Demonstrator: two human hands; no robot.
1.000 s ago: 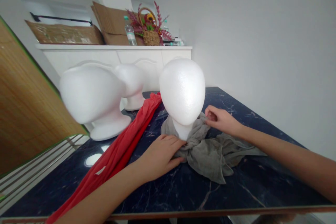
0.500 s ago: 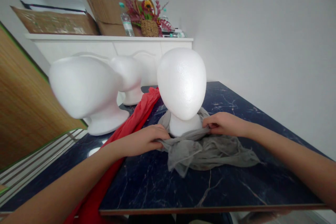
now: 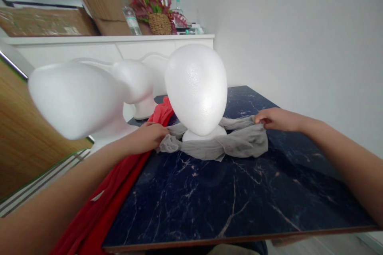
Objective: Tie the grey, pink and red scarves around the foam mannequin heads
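A white foam mannequin head (image 3: 196, 87) stands upright on the dark blue marbled table (image 3: 191, 207). Around its neck lies a sheer grey scarf (image 3: 206, 149), stretched out to both sides. My left hand (image 3: 149, 137) is closed on the scarf's left part, beside a red cloth (image 3: 128, 175). To the right of the head, my right hand (image 3: 273, 119) pinches the scarf's right end, lifted slightly off the table. The scarf's rear part is partly hidden behind the head.
Two more white foam heads, a near one (image 3: 77, 99) and a farther one (image 3: 134, 81), stand at the left. Behind, a white cabinet (image 3: 98, 50) carries cardboard boxes (image 3: 48, 22), a water bottle (image 3: 131, 18) and a flower basket (image 3: 160, 23). A white wall (image 3: 299, 40) rises at the right.
My hands have moved apart, the left one leftward and the right one rightward and up. The grey scarf, bunched in front before, is now pulled wide around the neck. The view has shifted slightly.
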